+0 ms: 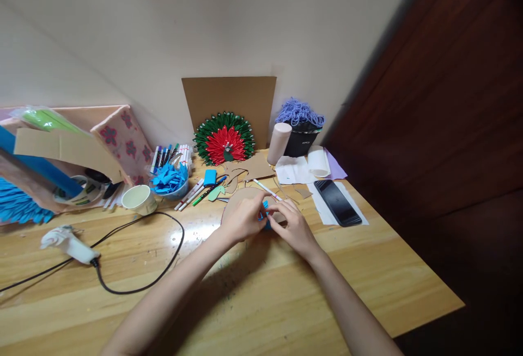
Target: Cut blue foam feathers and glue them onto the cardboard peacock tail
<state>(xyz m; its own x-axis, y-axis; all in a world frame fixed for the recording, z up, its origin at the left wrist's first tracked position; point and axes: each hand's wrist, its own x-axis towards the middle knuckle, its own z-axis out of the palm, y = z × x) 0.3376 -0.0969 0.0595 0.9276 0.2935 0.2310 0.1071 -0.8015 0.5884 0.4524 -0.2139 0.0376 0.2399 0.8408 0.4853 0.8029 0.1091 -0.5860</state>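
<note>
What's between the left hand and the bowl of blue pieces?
The head view shows, from the bowl toward the left hand, white markers, a green-tipped marker, a green cutout and the rounded cardboard beside the hand.

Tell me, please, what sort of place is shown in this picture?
Probably a craft corner, set up on a wooden table. What looks like a white glue gun lies at the left, a bowl holds blue pieces, and a red-and-green fan-shaped decoration stands at the back.
</note>
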